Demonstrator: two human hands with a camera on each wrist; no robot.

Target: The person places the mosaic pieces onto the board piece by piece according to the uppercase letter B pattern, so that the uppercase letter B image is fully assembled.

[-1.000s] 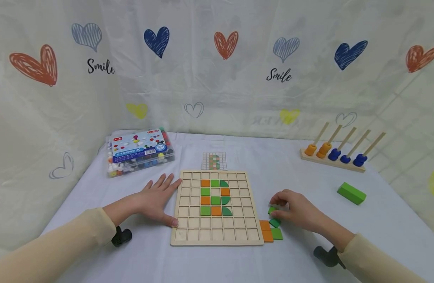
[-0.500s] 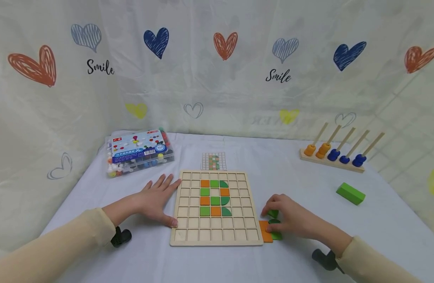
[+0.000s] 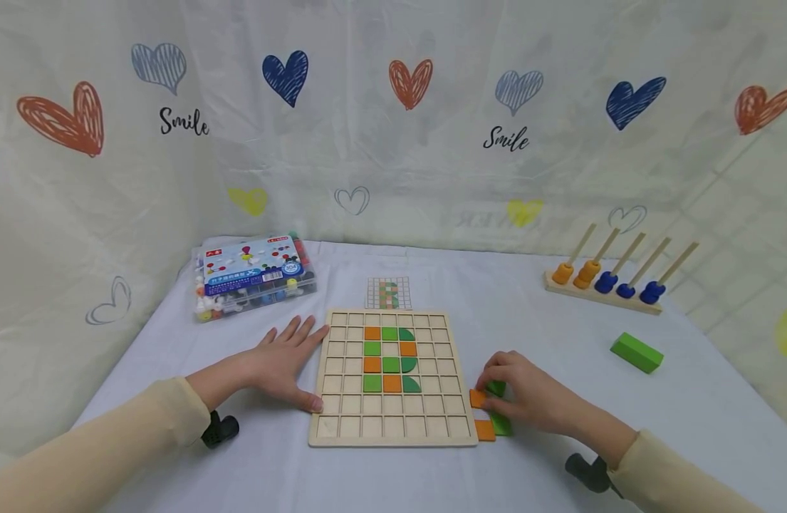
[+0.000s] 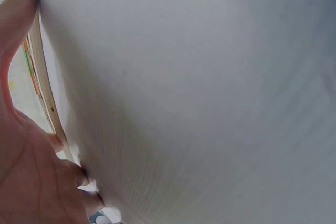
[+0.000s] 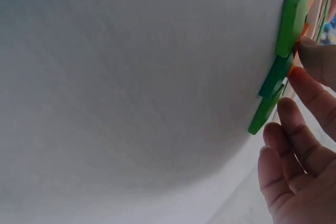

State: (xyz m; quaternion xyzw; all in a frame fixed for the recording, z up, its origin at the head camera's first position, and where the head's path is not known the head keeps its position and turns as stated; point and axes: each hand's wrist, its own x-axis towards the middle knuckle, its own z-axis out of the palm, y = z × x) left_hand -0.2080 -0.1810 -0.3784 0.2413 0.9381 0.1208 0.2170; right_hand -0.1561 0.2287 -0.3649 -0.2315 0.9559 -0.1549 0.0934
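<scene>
Wooden board (image 3: 394,426): left edge touched by the left hand (image 3: 280,367), fingers spread wide. Inlaid tiles (image 3: 391,365): set to the right of those fingers. Orange tile (image 3: 477,398): pinched by thumb and forefinger of the nearer right hand (image 3: 530,392), board edge just left of them; long axis not discernible. Green tile (image 3: 501,425): seen wearer-side of the pinching fingers, partly hidden.

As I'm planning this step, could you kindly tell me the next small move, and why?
I would probably lift the orange tile and bring it over the board: the right hand pinches it beside the board's right edge, the left hand rests at the opposite edge, and the board has bare cells. The pattern card is too small to tell which.
</scene>
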